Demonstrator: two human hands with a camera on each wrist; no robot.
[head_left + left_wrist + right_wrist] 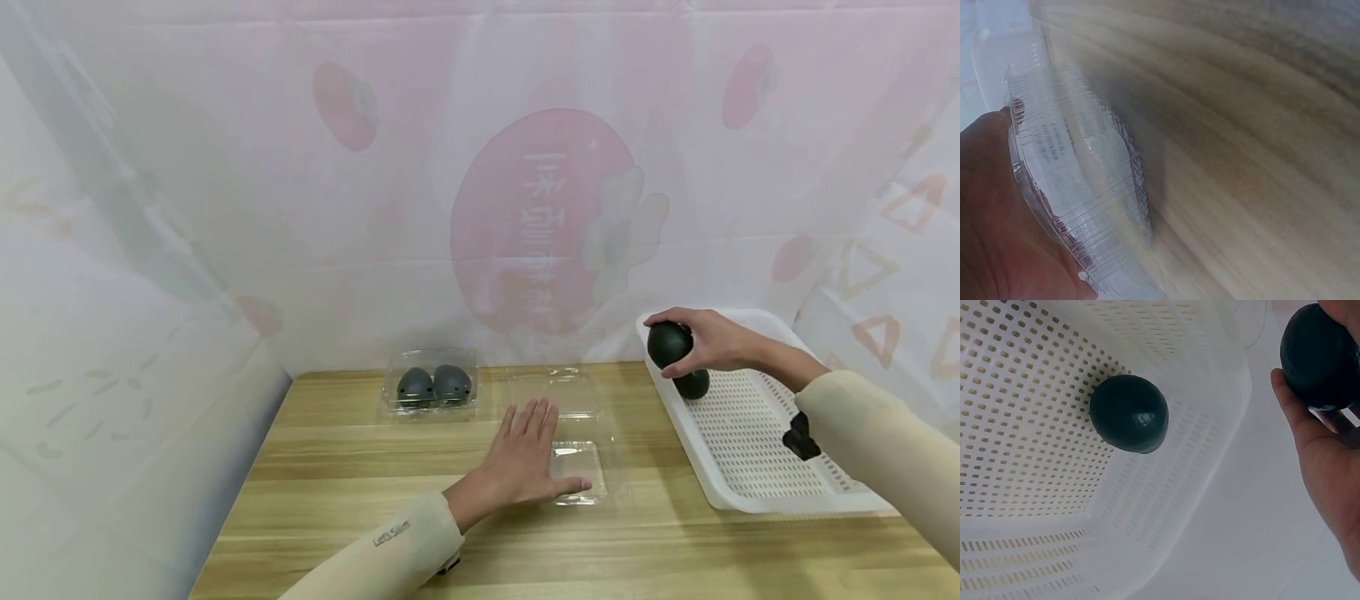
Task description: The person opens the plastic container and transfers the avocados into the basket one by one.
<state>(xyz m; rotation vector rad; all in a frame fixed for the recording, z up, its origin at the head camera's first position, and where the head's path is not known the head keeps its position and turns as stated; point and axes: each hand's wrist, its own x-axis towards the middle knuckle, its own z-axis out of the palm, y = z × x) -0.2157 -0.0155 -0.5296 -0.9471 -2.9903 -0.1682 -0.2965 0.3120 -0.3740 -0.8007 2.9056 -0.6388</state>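
Note:
My right hand (701, 340) grips a dark green avocado (669, 343) between thumb and fingers, above the far left rim of a white basket (693, 450). Inside that basket lies a second avocado (1129, 414), seen whole in the right wrist view. My left hand (521, 458), fingers straight and thumb spread, rests at the left side of an open clear plastic clamshell box (581, 471). Its lid (558, 392) is folded back toward the wall. In the left wrist view the hand lies along the rim of the ribbed box (1085, 162).
To the left, near the back edge of the wooden table (337, 483), stands another clear clamshell box (471, 371) holding two dark avocados (452, 385). A printed pale curtain (375, 250) rises right behind the table. The basket takes up the right side.

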